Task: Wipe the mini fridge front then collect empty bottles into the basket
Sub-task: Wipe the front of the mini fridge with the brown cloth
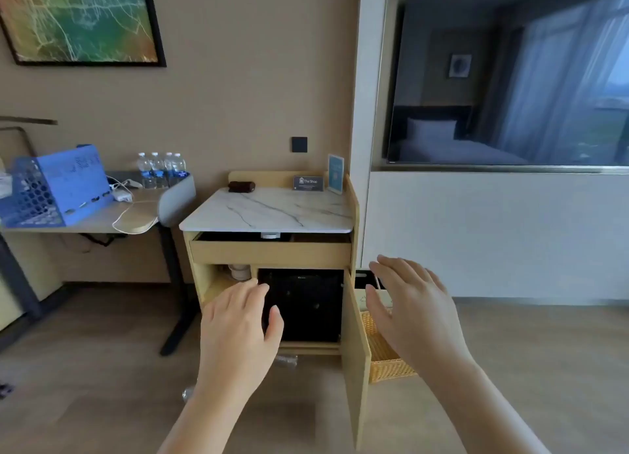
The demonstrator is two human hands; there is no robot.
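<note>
Black, glossy mini fridge front (306, 303) just beyond left hand (238, 331), right hand (412, 314); both spread open, empty. Likely rigid, slick: press flat. Woven yellow basket (384, 355) beneath right palm; crushed clear plastic bottle (286, 361) below left, probably light, grabbable mid-body.

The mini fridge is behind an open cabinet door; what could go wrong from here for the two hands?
1. Both the left hand and the right hand are empty and no cloth is visible, so wiping the mini fridge may leave fingerprints.
2. The open cabinet door stands between the fridge and the basket; an arm could bump it.
3. A clear bottle lies on the floor under the cabinet and could be overlooked or kicked.
</note>
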